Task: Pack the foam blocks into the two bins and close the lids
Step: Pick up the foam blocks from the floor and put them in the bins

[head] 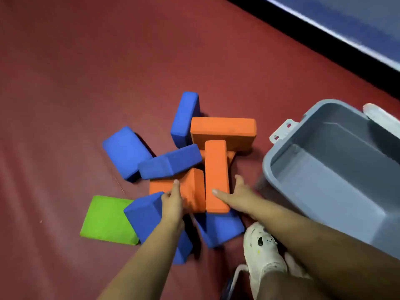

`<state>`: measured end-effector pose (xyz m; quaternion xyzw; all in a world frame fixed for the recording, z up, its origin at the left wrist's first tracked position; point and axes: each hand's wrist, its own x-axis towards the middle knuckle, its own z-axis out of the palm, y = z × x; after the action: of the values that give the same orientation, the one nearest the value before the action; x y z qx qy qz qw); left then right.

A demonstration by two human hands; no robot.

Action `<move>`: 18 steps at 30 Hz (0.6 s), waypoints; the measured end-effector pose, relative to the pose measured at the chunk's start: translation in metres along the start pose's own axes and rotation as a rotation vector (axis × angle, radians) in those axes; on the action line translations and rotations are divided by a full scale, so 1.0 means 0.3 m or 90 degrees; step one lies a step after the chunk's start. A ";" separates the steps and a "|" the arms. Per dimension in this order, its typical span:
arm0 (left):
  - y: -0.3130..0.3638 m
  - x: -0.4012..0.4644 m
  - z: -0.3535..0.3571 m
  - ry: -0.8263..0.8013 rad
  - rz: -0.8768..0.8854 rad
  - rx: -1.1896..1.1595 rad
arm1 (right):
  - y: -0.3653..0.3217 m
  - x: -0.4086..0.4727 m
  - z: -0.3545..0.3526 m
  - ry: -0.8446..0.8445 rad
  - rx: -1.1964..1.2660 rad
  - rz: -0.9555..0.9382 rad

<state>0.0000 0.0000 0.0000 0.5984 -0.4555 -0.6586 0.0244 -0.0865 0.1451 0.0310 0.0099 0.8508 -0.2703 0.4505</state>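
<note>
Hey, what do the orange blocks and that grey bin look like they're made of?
The orange blocks look like dense foam with a matte, slightly fuzzy surface: no shine, softly rounded edges and corners. The grey bin looks like moulded plastic, smooth with a dull sheen: thin walls, a rolled rim and a white clip-style latch on the edge. Neither can be confirmed by look alone.

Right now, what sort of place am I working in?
Probably a gym or play room, though that is a guess: the red padded floor looks like matting, foam blocks lie piled on it, and a blue padded panel runs along the far edge.
</note>
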 end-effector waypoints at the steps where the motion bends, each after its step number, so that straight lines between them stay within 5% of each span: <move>1: 0.021 0.034 0.014 0.010 -0.027 -0.043 | -0.009 0.035 0.024 0.014 -0.007 -0.007; 7: 0.160 0.228 0.074 0.085 -0.142 -0.217 | -0.010 0.164 0.138 0.052 0.010 -0.015; 10: 0.222 0.290 0.095 0.155 -0.155 -0.167 | 0.001 0.178 0.164 0.079 -0.025 -0.019; 18: 0.268 0.281 0.074 0.005 -0.177 -0.132 | 0.001 0.153 0.083 0.141 0.047 -0.038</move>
<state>-0.0831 -0.0829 -0.0168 0.6524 -0.2981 -0.6968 -0.0038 -0.0947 0.1232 -0.0158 0.0311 0.8850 -0.3116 0.3446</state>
